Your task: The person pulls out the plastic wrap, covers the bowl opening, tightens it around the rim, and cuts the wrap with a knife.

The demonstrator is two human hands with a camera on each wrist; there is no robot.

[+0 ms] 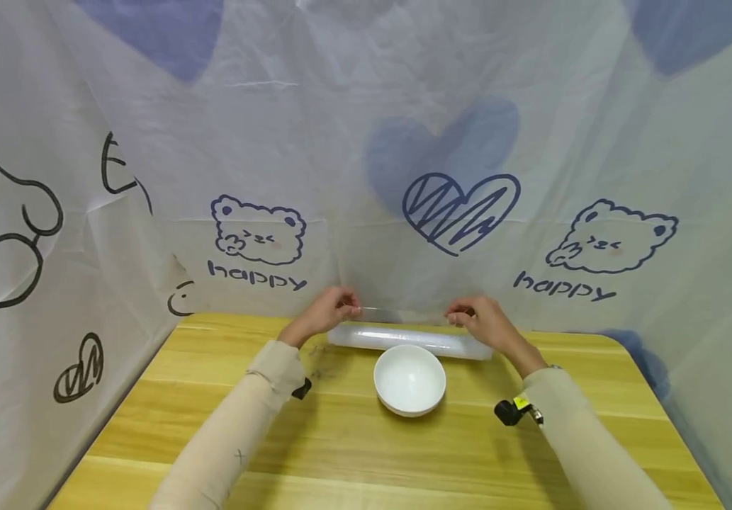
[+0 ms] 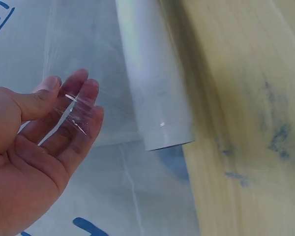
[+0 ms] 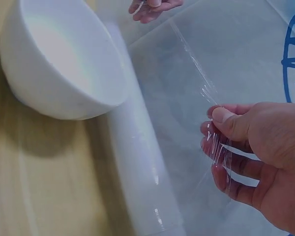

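Note:
A clear sheet of plastic wrap (image 3: pixel 192 56) stretches between my two hands, behind a roll of plastic wrap (image 1: pixel 407 340) lying along the table's far edge. My left hand (image 1: pixel 335 309) pinches one corner of the sheet between thumb and fingers; in the left wrist view the crinkled film (image 2: pixel 77 115) lies over the fingers. With thumb against index finger, my right hand (image 1: pixel 477 319) pinches the other corner, and film drapes across its lower fingers in the right wrist view. A white bowl (image 1: pixel 410 381) stands upright just in front of the roll, its inside facing up.
The wooden table (image 1: pixel 353 460) ends right behind the roll, where a printed cloth backdrop (image 1: pixel 353 177) hangs. Another cloth wall (image 1: pixel 2 397) borders the table's left side. Dark smudges (image 2: pixel 280 140) mark the tabletop near the roll's left end.

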